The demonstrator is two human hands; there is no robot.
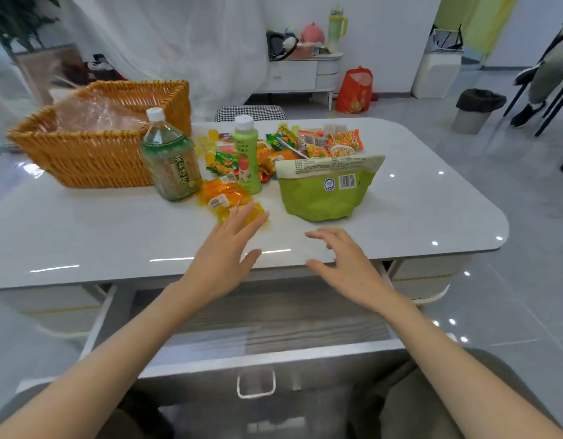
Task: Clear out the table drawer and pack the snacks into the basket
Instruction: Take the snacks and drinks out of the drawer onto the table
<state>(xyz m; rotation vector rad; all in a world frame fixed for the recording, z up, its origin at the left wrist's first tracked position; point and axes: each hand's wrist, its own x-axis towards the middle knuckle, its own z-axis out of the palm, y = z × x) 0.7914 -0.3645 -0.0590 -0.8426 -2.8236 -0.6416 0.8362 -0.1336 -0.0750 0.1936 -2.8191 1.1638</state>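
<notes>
A woven wicker basket (93,153), rectangular and honey-coloured, stands at the left rear of the glossy white table (432,201), with crinkled clear plastic (93,115) lying inside it. Touching its right front corner is a clear green tea bottle (169,160) with a white cap and a label in vertical characters too soft to read. Just right of it lie shiny orange wrapped snacks (221,193), each with a small barcode, and beside them some yellow wrappers (258,215).

The left hand (223,248) reaches over these wrappers with its fingers straight and together, gripping nothing; whether the tips touch cannot be told. Behind it stands a pale-green juice bottle (247,156) marked "HPP". Further right is a heap of small snack packets (318,142), orange, red and green, and in front of that a matte green pouch (324,191) with 1 barcode and a round blue seal.

The right hand (346,264) hovers above the table's front edge, fingers spread and loosely bent, holding nothing. Below both arms the drawer (274,321) is pulled out, showing a grey wood-grain floor and a squared metal handle (256,383). Smooth tabletop lies open in front of the basket and right of the pouch, up to the rounded corner.
</notes>
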